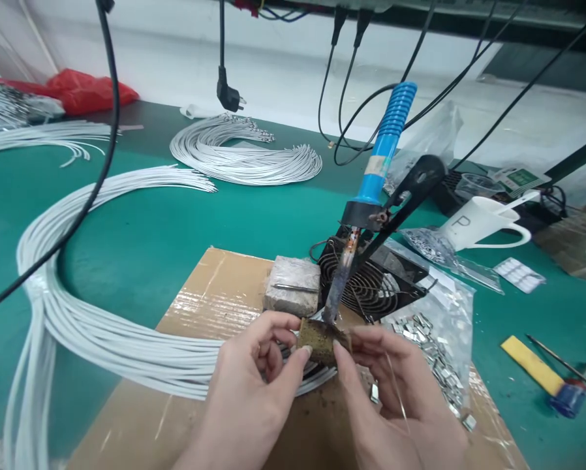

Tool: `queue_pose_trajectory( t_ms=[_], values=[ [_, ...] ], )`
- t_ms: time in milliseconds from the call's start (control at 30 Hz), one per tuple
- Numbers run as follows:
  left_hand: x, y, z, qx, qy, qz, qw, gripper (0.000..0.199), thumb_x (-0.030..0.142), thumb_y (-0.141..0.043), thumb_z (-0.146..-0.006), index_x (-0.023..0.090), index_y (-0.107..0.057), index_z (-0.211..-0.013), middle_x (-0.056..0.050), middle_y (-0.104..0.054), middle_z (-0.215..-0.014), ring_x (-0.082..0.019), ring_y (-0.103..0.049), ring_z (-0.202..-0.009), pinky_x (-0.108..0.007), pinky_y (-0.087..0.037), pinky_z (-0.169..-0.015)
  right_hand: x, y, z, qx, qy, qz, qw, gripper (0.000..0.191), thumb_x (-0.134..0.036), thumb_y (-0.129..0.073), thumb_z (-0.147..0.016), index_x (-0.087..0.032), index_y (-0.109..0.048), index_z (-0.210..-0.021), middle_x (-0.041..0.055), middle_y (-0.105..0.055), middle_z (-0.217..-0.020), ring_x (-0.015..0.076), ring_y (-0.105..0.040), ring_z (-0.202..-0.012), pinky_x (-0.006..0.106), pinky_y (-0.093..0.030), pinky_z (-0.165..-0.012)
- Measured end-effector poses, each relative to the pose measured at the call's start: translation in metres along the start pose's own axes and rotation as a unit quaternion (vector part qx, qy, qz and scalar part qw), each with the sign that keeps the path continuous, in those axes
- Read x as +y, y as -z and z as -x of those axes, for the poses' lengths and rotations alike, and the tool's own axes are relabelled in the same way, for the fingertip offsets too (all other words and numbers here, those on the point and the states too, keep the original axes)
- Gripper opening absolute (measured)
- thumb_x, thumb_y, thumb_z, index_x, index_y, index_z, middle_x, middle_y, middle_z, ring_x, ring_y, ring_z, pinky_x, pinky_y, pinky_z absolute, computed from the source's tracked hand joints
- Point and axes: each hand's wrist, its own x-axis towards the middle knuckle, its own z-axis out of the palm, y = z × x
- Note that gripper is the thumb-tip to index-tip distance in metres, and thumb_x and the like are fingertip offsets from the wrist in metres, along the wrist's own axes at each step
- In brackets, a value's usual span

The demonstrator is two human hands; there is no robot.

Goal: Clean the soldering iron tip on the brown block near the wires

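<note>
A blue-handled soldering iron (pixel 384 150) leans in a black stand (pixel 410 189), its dark tip pointing down. The tip touches a small brown sponge block (pixel 320 341). My left hand (pixel 254 385) and my right hand (pixel 395 391) pinch this block from both sides, thumbs on its near face. A thin wire (pixel 395 391) runs across my right hand. The block sits over a brown cardboard sheet (pixel 209 307) on the green table.
A grey block (pixel 293 285) and a black fan (pixel 371 281) stand just behind the hands. A clear bag of small metal clips (pixel 434 352) lies at right. Bundles of white wires (pixel 92 333) curve at left and behind. A white cup (pixel 479 222), a yellow-bladed tool (pixel 542 372) and hanging black cables (pixel 102 130) surround.
</note>
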Motion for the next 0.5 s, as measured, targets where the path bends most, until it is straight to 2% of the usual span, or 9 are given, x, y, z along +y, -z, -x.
queue_pose_trajectory(
  t_ms=[67,133,200,267,400,500],
  values=[
    [0.001,-0.002,0.003,0.014,-0.044,-0.025,0.999,0.018,0.028,-0.071,-0.093,0.026,-0.084,-0.105,0.005,-0.071,-0.069,-0.013,-0.059,-0.049,-0.022,-0.052,-0.048,-0.005,-0.003,0.003,0.033,0.063,0.029,0.997,0.019,-0.031,-0.089,-0.092,-0.024,-0.080,-0.108,0.0079,-0.086,-0.102,0.0262,-0.084,-0.092,0.035,-0.068,-0.086],
    [0.001,-0.002,0.007,0.021,-0.101,-0.052,0.993,0.022,0.022,-0.069,-0.098,0.031,-0.084,-0.110,0.008,-0.067,-0.068,-0.013,-0.057,-0.052,-0.022,-0.051,-0.052,-0.013,-0.007,0.006,0.066,0.155,0.066,0.983,0.006,-0.023,-0.083,-0.097,-0.025,-0.080,-0.102,0.0062,-0.087,-0.095,0.0253,-0.085,-0.088,0.035,-0.068,-0.082],
    [0.000,-0.002,0.009,0.024,-0.148,-0.074,0.986,0.027,0.016,-0.065,-0.101,0.032,-0.084,-0.113,0.007,-0.071,-0.075,-0.013,-0.056,-0.053,-0.023,-0.050,-0.055,-0.019,-0.012,0.008,0.088,0.214,0.086,0.969,0.009,-0.019,-0.076,-0.102,-0.026,-0.078,-0.097,0.0040,-0.085,-0.087,0.0242,-0.085,-0.082,0.034,-0.068,-0.079],
    [0.000,-0.002,0.009,0.019,-0.176,-0.093,0.980,0.030,0.012,-0.064,-0.100,0.031,-0.083,-0.112,0.006,-0.074,-0.080,-0.013,-0.055,-0.054,-0.024,-0.050,-0.054,-0.021,-0.014,0.009,0.076,0.188,0.080,0.976,0.012,-0.023,-0.073,-0.103,-0.027,-0.078,-0.093,0.0024,-0.084,-0.082,0.0233,-0.084,-0.077,0.033,-0.068,-0.076],
    [-0.001,-0.004,0.007,-0.002,-0.191,-0.129,0.973,0.029,0.008,-0.063,-0.096,0.028,-0.083,-0.101,0.007,-0.063,-0.067,-0.014,-0.052,-0.051,-0.023,-0.046,-0.049,-0.006,-0.005,0.001,-0.010,0.067,0.051,0.996,0.005,-0.034,-0.082,-0.094,-0.029,-0.083,-0.093,0.0015,-0.086,-0.086,0.0213,-0.085,-0.075,0.028,-0.068,-0.070],
    [-0.005,0.002,0.014,-0.014,-0.200,-0.145,0.969,0.031,0.007,-0.065,-0.096,0.029,-0.080,-0.113,0.008,-0.065,-0.071,-0.012,-0.058,-0.052,-0.022,-0.051,-0.053,0.015,0.015,-0.013,-0.074,0.004,-0.009,0.997,0.021,-0.042,-0.093,-0.085,-0.027,-0.081,-0.092,0.0033,-0.090,-0.090,0.0229,-0.089,-0.078,0.025,-0.073,-0.071]
  ],
)
